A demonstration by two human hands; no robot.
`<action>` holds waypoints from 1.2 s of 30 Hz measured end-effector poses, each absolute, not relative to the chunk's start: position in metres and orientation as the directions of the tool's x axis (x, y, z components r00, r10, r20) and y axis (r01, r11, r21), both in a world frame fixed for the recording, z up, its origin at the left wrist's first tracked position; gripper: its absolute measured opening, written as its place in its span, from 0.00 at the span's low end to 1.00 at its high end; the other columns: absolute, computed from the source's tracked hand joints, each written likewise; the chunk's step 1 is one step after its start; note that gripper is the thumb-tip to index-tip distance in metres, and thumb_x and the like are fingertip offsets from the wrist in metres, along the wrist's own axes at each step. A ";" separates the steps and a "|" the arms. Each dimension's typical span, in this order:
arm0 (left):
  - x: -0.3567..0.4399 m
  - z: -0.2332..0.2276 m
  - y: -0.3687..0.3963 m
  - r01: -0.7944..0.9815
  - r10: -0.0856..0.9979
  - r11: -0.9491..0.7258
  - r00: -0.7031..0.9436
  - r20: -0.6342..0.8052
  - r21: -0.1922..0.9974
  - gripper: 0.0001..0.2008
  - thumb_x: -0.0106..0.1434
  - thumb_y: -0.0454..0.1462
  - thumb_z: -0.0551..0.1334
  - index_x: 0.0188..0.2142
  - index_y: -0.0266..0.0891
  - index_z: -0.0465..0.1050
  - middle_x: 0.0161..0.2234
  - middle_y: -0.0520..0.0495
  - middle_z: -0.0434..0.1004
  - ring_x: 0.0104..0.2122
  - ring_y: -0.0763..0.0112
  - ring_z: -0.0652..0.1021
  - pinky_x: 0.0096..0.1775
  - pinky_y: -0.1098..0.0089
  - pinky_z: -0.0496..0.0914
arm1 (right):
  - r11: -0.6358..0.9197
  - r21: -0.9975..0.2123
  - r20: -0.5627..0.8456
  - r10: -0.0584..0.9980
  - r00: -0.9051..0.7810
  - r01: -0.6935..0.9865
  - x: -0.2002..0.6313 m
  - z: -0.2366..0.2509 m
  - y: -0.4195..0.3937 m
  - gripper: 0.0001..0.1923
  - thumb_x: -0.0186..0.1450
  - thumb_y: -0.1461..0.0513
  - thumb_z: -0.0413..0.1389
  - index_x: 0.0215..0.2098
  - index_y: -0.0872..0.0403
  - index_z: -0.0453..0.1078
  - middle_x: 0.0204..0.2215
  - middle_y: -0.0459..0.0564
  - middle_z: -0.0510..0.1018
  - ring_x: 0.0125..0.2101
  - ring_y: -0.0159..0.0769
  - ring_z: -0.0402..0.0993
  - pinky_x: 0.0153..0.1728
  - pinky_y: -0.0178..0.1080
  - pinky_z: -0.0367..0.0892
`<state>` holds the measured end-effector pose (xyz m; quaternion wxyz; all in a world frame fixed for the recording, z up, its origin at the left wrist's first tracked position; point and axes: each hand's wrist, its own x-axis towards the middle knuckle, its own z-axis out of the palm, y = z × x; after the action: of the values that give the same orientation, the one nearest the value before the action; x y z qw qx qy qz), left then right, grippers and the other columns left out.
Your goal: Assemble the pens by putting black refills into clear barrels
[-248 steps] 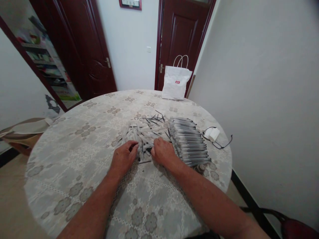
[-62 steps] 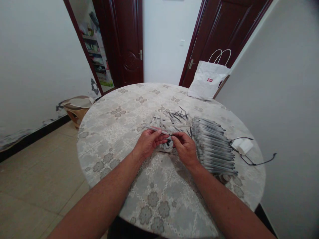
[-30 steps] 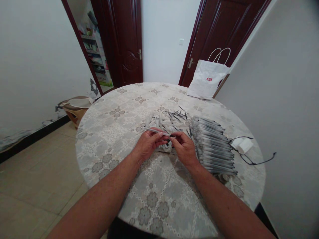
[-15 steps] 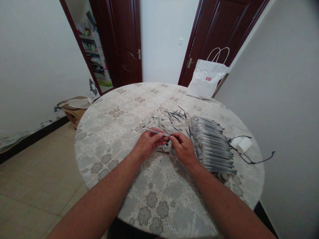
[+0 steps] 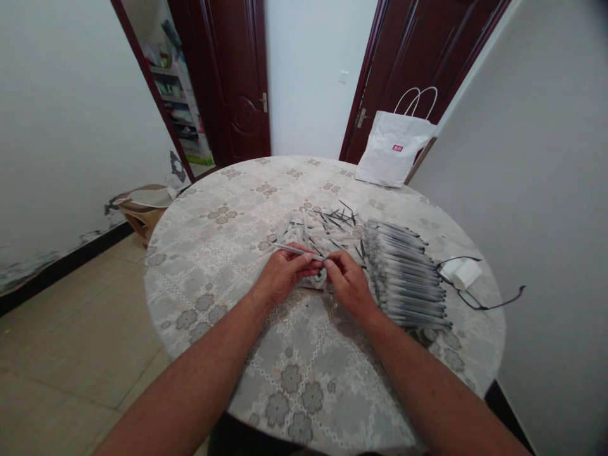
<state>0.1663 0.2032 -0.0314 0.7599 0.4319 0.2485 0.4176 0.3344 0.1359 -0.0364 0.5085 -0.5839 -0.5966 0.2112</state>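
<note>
Between my two hands a slim grey pen (image 5: 292, 249) lies almost level, its thin end pointing left. My left hand (image 5: 281, 273) pinches the barrel between thumb and fingers. At the pen's right end, the thumb and fingers of my right hand (image 5: 349, 280) are closed; the fingertips hide that end. Just beyond my hands, a loose pile of pen parts (image 5: 327, 229), some clear or white and some thin and dark, spreads over the tablecloth. Beside my right forearm lies a neat stack of grey pens (image 5: 408, 275), side by side.
A round table with a patterned cloth (image 5: 228, 237) carries everything. Black-framed glasses (image 5: 484, 308) and a crumpled white tissue (image 5: 463, 273) lie right of the stack. A white paper bag (image 5: 393, 149) stands at the back right. Left of the table is a brown stool (image 5: 142, 212).
Both hands stay in nearly the same place with the pen between them. The view has shifted very slightly; nothing else has visibly moved.
</note>
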 end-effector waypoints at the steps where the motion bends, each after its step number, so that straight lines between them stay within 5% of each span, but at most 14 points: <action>1: 0.166 -0.032 0.203 -0.418 0.846 0.278 0.534 -0.014 0.865 0.12 0.59 0.38 0.72 0.40 0.34 0.75 0.38 0.41 0.85 0.37 0.64 0.84 0.43 0.62 0.79 | 0.224 -0.842 0.351 0.918 0.185 0.490 0.335 -0.037 0.136 0.13 0.72 0.52 0.51 0.37 0.51 0.70 0.24 0.42 0.73 0.26 0.34 0.69 0.30 0.36 0.62; 5: 0.167 -0.032 0.203 -0.411 0.841 0.284 0.541 -0.019 0.866 0.13 0.59 0.38 0.72 0.40 0.35 0.75 0.38 0.41 0.84 0.37 0.64 0.84 0.43 0.62 0.79 | 0.217 -0.859 0.323 0.932 0.162 0.465 0.336 -0.038 0.136 0.22 0.75 0.50 0.44 0.29 0.51 0.68 0.22 0.44 0.72 0.24 0.34 0.68 0.27 0.37 0.61; 11: 0.166 -0.030 0.203 -0.429 0.856 0.292 0.516 -0.033 0.855 0.14 0.57 0.39 0.73 0.40 0.35 0.75 0.37 0.41 0.85 0.36 0.64 0.84 0.43 0.62 0.78 | 0.259 -0.840 0.386 0.903 0.190 0.477 0.336 -0.039 0.135 0.11 0.69 0.54 0.55 0.46 0.51 0.68 0.30 0.44 0.75 0.28 0.34 0.70 0.32 0.36 0.64; 18: 0.166 -0.030 0.202 -0.410 0.845 0.291 0.534 -0.031 0.864 0.14 0.57 0.39 0.74 0.39 0.35 0.76 0.36 0.42 0.85 0.35 0.65 0.84 0.42 0.63 0.78 | 0.240 -0.848 0.340 0.930 0.139 0.472 0.335 -0.037 0.135 0.21 0.75 0.52 0.44 0.29 0.51 0.68 0.23 0.44 0.71 0.24 0.34 0.67 0.29 0.37 0.61; 25: 0.165 -0.032 0.205 -0.440 0.863 0.275 0.504 -0.018 0.855 0.15 0.57 0.38 0.74 0.41 0.34 0.76 0.37 0.41 0.84 0.36 0.64 0.84 0.42 0.64 0.79 | 0.297 -0.829 0.421 0.890 0.178 0.474 0.335 -0.039 0.134 0.09 0.69 0.55 0.55 0.45 0.51 0.68 0.32 0.45 0.75 0.30 0.35 0.70 0.33 0.36 0.65; 32: 0.166 -0.030 0.203 -0.415 0.849 0.292 0.528 -0.033 0.862 0.14 0.57 0.38 0.74 0.39 0.35 0.76 0.37 0.42 0.84 0.35 0.64 0.84 0.43 0.63 0.79 | 0.265 -0.809 0.385 0.913 0.133 0.524 0.337 -0.037 0.135 0.17 0.75 0.54 0.46 0.32 0.51 0.68 0.24 0.43 0.71 0.27 0.35 0.68 0.32 0.37 0.62; 36: 0.166 -0.030 0.203 -0.430 0.861 0.269 0.508 -0.015 0.862 0.14 0.57 0.38 0.74 0.40 0.35 0.77 0.37 0.42 0.84 0.36 0.65 0.84 0.44 0.63 0.78 | 0.283 -0.819 0.409 0.898 0.162 0.499 0.337 -0.038 0.134 0.10 0.72 0.55 0.51 0.44 0.51 0.67 0.32 0.45 0.75 0.31 0.35 0.71 0.34 0.37 0.64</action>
<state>0.1659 0.2032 -0.0301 0.7558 0.4276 0.2518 0.4271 0.3366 0.1337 -0.0380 0.5105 -0.5659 -0.6172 0.1955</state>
